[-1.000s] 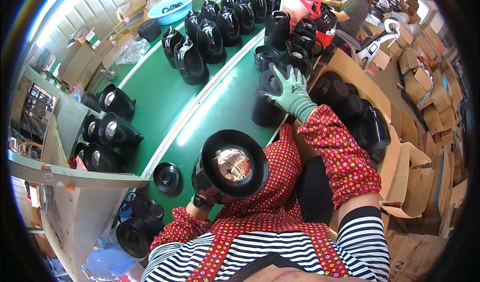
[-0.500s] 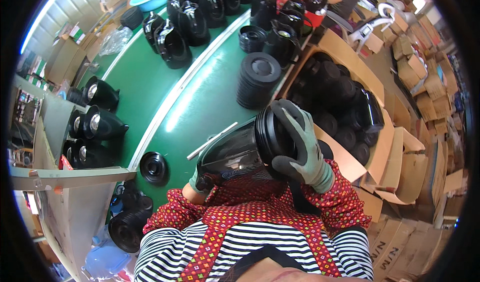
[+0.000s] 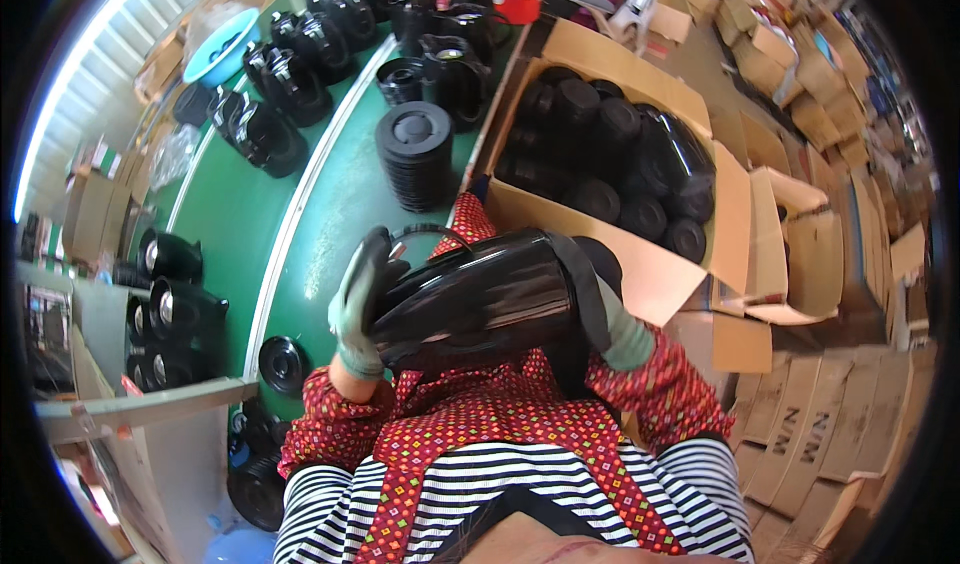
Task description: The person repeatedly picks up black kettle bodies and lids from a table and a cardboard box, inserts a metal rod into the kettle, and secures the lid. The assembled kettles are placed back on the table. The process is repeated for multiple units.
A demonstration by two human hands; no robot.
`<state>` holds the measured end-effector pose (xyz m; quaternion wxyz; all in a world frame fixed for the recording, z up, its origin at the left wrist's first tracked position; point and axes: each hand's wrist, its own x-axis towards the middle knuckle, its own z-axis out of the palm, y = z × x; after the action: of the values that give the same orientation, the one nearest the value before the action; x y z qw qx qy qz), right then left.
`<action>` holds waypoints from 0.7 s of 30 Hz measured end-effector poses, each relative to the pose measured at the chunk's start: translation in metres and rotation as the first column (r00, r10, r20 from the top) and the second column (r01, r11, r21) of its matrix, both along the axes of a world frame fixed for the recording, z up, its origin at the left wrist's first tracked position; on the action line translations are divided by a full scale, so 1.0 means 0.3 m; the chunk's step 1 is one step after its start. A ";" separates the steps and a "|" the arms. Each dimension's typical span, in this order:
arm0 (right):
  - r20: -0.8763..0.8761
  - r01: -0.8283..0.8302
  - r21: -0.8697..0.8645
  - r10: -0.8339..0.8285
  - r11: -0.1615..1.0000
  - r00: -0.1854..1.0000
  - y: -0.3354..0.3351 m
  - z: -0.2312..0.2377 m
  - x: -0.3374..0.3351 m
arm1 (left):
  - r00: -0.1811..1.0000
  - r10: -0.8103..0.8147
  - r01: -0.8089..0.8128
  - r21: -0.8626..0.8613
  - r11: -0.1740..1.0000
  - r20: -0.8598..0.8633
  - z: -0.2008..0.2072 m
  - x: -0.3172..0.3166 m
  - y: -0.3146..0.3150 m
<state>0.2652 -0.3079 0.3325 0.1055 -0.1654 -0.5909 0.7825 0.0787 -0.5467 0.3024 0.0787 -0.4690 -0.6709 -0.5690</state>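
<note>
I hold a glossy black jug (image 3: pixel 480 299) on its side in front of my red patterned apron (image 3: pixel 480 404). My left hand (image 3: pixel 352 302), in a grey-green glove with dark fingers, is closed on its narrower left end, beside the thin curved handle (image 3: pixel 432 231). At the wider right end, my right hand (image 3: pixel 622 336) is wrapped round the rim; part of that hand is hidden. Beyond the jug, a stack of round black ribbed parts (image 3: pixel 415 159) stands on the green table (image 3: pixel 300 294). A round black lid (image 3: pixel 283 364) lies near the table's left front.
An open carton (image 3: pixel 610 232) of black parts stands to the right, its flaps spread. Several black jugs (image 3: pixel 265 139) line the far table. A blue basin (image 3: pixel 220 49) sits at the far left. Flattened cartons (image 3: pixel 810 414) lie at the lower right.
The jug has been turned so its handle shows on the far side and its ribbed right end is hidden. My left hand has come into view at the left end. My view has swung right.
</note>
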 end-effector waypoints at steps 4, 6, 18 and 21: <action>0.199 -0.126 -0.127 0.150 0.984 0.968 0.057 0.103 0.060 | 0.992 -0.098 0.103 -0.055 0.993 0.078 0.070 -0.010 0.024; 0.074 -0.221 0.230 0.209 0.948 0.975 0.150 0.068 0.121 | 0.738 -0.237 0.243 0.079 0.967 0.632 0.081 0.006 0.029; -0.148 -0.230 -0.576 0.177 0.785 0.973 0.064 -0.054 0.083 | 0.964 -0.165 0.111 -0.247 0.963 -0.208 0.202 0.021 0.047; -0.286 0.126 0.082 -0.097 0.989 0.953 0.004 -0.002 0.062 | 0.631 -0.266 0.368 0.021 0.930 0.729 0.109 0.007 0.051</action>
<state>0.2837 -0.3068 0.3318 0.2405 -0.0803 -0.5979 0.7604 0.0808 -0.5312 0.3351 -0.3225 -0.3224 -0.5895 -0.6667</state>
